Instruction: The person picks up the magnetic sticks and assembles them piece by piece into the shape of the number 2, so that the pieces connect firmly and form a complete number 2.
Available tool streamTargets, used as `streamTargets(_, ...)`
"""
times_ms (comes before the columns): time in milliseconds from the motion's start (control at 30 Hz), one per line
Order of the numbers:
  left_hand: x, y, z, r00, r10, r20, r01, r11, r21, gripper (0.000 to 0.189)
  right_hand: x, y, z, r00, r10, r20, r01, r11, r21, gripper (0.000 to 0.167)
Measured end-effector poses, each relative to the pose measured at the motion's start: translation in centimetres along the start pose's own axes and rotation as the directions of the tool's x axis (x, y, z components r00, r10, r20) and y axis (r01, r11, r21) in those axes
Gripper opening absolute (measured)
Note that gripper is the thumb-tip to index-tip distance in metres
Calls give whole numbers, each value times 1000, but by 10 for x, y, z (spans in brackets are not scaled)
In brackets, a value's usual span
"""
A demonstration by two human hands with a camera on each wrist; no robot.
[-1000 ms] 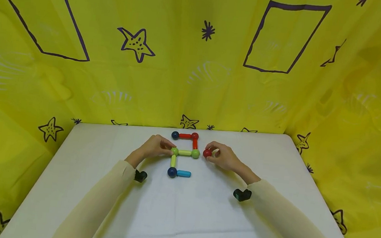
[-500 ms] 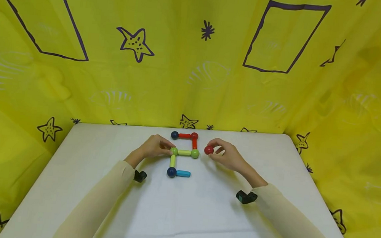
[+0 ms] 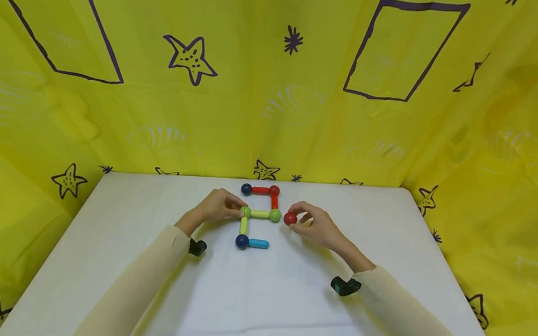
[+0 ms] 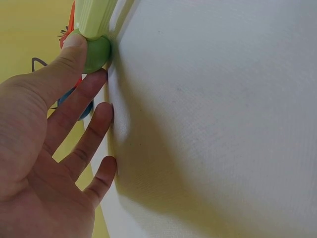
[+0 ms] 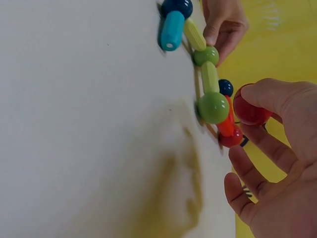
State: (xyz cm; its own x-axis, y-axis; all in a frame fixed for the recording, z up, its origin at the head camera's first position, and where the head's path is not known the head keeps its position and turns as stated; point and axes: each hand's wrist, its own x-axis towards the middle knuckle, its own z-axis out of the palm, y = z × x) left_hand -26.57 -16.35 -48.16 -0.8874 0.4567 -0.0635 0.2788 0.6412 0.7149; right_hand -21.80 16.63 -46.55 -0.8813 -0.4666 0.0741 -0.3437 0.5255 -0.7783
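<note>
My left hand (image 3: pixel 218 205) pinches the left green ball (image 3: pixel 246 213) of a flat chain of balls and rods; the left wrist view shows its thumb on the ball (image 4: pixel 97 54) and its other fingers spread. Between thumb and fingers of my right hand (image 3: pixel 318 226) is a loose red ball (image 5: pixel 251 106), held just right of the chain's right green ball (image 3: pixel 275 215). A light green rod (image 3: pixel 260 215) joins both green balls. Red rods (image 3: pixel 260 191), a second red ball (image 3: pixel 274 190) and a dark blue ball (image 3: pixel 246 189) form the far part.
Toward me the chain continues with another light green rod (image 3: pixel 244 225), a dark blue ball (image 3: pixel 242 241) and a blue rod (image 3: pixel 259 244) pointing right. The chain lies on a white-covered table (image 3: pixel 256 296). Yellow patterned cloth (image 3: pixel 236 105) stands behind and at both sides.
My right hand, with the red ball, first shifted slightly up and right, then came back down and left toward the right green ball. The left hand stays at its green ball.
</note>
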Motion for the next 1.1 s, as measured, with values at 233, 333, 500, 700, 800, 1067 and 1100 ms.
streamTargets(233,1,-1,0,1000,4,4,-4,1000,1,29,-7,0,16,999,17,41,-19,999,43,31)
streamTargets(333,1,-1,0,1000,4,6,-4,1000,0,29,-10,-1,23,998,14,54,-17,999,48,30)
streamTargets(500,1,0,0,1000,1,3,-1,1000,0,29,-15,-1,33,996,25,88,-29,998,49,29)
streamTargets(700,0,0,0,1000,1,-3,-1,1000,0,30,-18,-3,40,993,40,107,-42,999,20,29)
streamTargets(800,0,0,0,1000,0,-3,0,1000,3,30,-19,-4,42,993,42,112,-43,999,2,30)
streamTargets(1067,0,0,0,1000,-5,2,5,1000,-10,30,-19,-4,43,992,40,124,-37,999,-29,30)
streamTargets(1100,0,0,0,1000,-7,2,7,1000,-11,30,-19,-3,43,991,42,127,-38,999,-30,30)
